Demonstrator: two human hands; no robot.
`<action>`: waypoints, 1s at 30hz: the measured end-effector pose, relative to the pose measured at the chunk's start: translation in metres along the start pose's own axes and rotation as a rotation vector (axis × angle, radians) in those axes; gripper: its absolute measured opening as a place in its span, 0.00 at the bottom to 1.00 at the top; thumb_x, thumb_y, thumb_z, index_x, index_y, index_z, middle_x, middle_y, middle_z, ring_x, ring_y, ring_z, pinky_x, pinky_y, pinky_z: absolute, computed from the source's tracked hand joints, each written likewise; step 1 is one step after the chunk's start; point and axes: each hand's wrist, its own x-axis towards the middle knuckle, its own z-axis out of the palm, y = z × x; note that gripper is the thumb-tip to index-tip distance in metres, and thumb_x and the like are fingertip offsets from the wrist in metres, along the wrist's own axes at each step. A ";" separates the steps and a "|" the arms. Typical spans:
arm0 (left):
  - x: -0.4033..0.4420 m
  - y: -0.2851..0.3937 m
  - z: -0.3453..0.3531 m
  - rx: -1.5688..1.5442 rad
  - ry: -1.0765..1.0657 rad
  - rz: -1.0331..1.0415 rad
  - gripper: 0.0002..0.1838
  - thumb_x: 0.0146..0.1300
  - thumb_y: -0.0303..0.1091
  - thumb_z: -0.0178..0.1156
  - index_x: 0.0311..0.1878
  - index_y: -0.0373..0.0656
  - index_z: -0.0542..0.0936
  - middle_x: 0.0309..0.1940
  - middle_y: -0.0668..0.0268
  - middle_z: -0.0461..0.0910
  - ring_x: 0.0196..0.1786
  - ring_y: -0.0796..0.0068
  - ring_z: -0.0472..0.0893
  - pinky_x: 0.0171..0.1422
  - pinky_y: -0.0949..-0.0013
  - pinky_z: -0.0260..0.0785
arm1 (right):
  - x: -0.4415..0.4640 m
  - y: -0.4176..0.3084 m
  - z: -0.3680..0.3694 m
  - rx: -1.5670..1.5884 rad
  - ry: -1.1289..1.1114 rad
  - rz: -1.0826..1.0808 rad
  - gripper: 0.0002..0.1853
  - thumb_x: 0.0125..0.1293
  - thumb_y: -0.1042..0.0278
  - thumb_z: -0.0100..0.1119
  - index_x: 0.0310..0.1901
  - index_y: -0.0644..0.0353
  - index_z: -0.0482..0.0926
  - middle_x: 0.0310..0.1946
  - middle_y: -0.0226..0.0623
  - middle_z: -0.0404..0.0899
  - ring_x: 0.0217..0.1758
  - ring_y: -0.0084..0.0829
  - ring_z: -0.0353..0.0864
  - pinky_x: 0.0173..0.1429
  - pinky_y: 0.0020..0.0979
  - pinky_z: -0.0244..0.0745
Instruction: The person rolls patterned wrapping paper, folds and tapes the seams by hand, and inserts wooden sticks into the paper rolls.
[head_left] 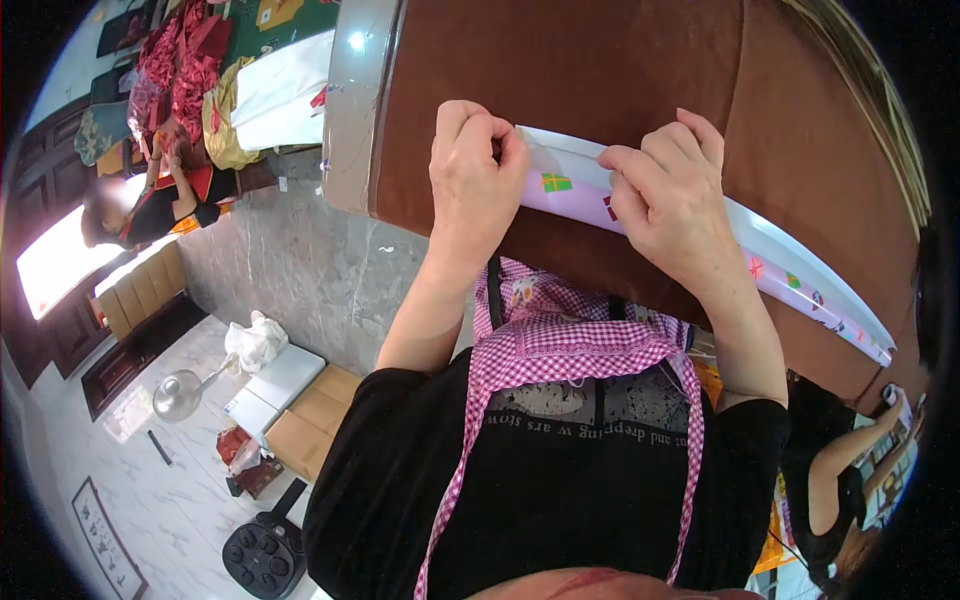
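Note:
A long glossy white and lilac strip [790, 283] with small coloured pictures, some like wrapped gifts, lies across the brown table surface [560, 65]. It looks folded or rolled lengthwise and curves towards the right. At its left end, my left hand [468, 175] is closed, pinching the strip between thumb and fingers. My right hand [668, 190] pinches the upper edge of the strip further along, with its thumb and forefinger together and the little finger raised. Between the two hands a short length with a green and orange picture shows. Beyond my right hand the strip runs to the table's right edge.
A person [160, 205] is at the upper left beside red shiny material [195, 65] and white sheets [285, 95]. Another person [835, 470] is at the lower right. Cardboard [310, 425] and a black stool-like object [262, 555] stand lower left.

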 end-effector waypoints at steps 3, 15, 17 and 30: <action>0.000 0.000 0.000 0.009 -0.009 0.004 0.04 0.54 0.17 0.62 0.30 0.33 0.76 0.38 0.57 0.73 0.34 0.61 0.78 0.36 0.64 0.75 | 0.001 0.000 0.000 -0.005 -0.001 0.000 0.07 0.53 0.78 0.62 0.35 0.57 0.83 0.24 0.30 0.72 0.36 0.34 0.75 0.67 0.45 0.64; 0.002 -0.001 0.000 0.118 -0.020 0.028 0.05 0.52 0.19 0.62 0.30 0.37 0.75 0.36 0.57 0.73 0.33 0.56 0.77 0.36 0.57 0.71 | 0.004 -0.003 0.000 -0.082 -0.056 0.001 0.06 0.55 0.76 0.62 0.35 0.57 0.83 0.26 0.31 0.74 0.38 0.34 0.76 0.68 0.45 0.64; 0.002 -0.001 0.000 0.127 -0.028 0.020 0.05 0.52 0.20 0.62 0.29 0.37 0.75 0.36 0.57 0.73 0.33 0.55 0.77 0.36 0.57 0.71 | 0.005 -0.004 0.000 -0.088 -0.059 0.002 0.06 0.55 0.76 0.62 0.35 0.57 0.83 0.26 0.31 0.74 0.38 0.34 0.76 0.68 0.45 0.63; 0.006 0.009 -0.004 0.212 -0.091 -0.036 0.04 0.55 0.22 0.61 0.29 0.37 0.74 0.34 0.55 0.74 0.34 0.51 0.78 0.38 0.54 0.72 | 0.010 -0.007 0.001 -0.185 -0.127 -0.010 0.04 0.57 0.74 0.60 0.32 0.60 0.84 0.25 0.34 0.77 0.37 0.35 0.77 0.67 0.44 0.63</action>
